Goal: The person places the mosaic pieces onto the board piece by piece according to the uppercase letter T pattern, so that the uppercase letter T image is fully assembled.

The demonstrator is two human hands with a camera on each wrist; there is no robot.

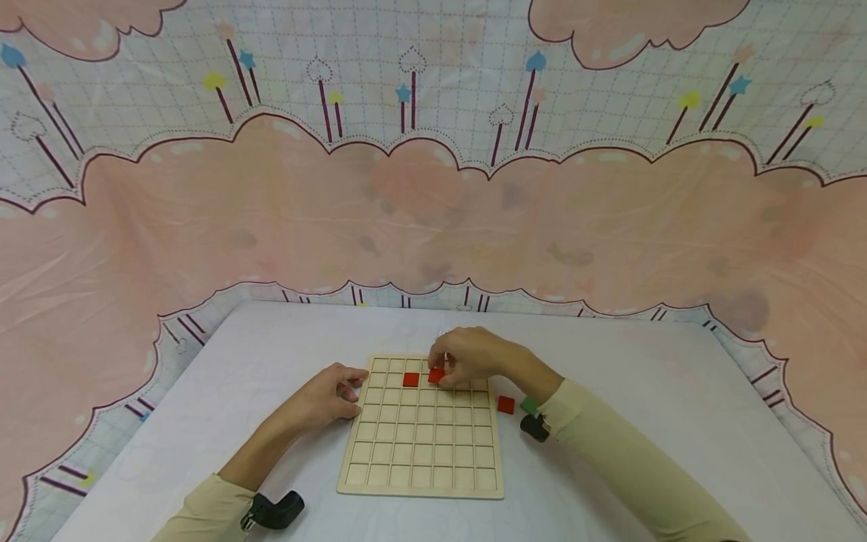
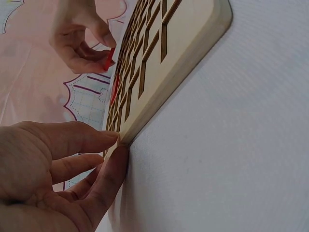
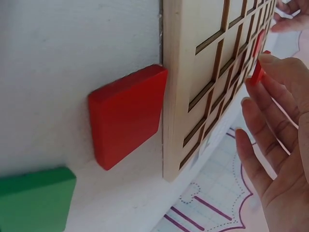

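One red tile (image 1: 410, 379) sits in the board (image 1: 423, 454), left hand (image 1: 330, 393) pinching its edge — right hand (image 1: 469, 354) grips a second tile (image 1: 435, 375); another red (image 3: 128, 121) and a green tile (image 3: 36, 199) lie unplaced.

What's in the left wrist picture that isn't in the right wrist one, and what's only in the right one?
Only the left wrist view shows the near left corner of the wooden board, and the left hand up close.

Only the right wrist view shows the loose red tile beside the board and the green tile, which is partly cut off.

Both show the board's grid, some of each hand, the held red tile in the right hand, the red tile on the board, and patterned cloth.
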